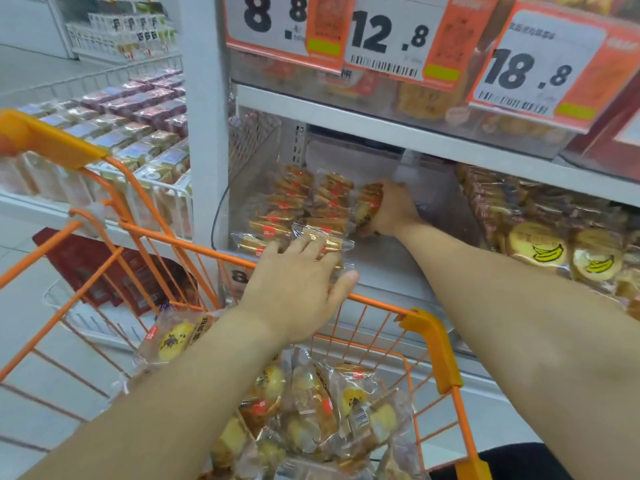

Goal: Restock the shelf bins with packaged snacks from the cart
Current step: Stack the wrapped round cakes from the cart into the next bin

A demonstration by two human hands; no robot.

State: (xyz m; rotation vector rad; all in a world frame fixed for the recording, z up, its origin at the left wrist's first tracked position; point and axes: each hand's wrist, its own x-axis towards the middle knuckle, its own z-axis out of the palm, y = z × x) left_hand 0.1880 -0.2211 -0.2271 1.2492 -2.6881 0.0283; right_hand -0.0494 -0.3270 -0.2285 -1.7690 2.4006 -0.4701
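Price tags (388, 36) overhead read 8.8, 12.8 and 18.8. Right hand (391, 209) grips a snack pack (369, 202) inside the clear shelf bin (440, 188); left hand (298, 285) lies flat, fingers straight, on front packs (322, 239). More snacks (311, 403) fill the orange cart (429, 344); banana-print packs (540, 251) sit beside.

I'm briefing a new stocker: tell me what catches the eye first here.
Big price cards hang along the top shelf. Below, the right hand grips snack packets inside the clear bin, while the left hand rests on packets at its front, above the orange cart.
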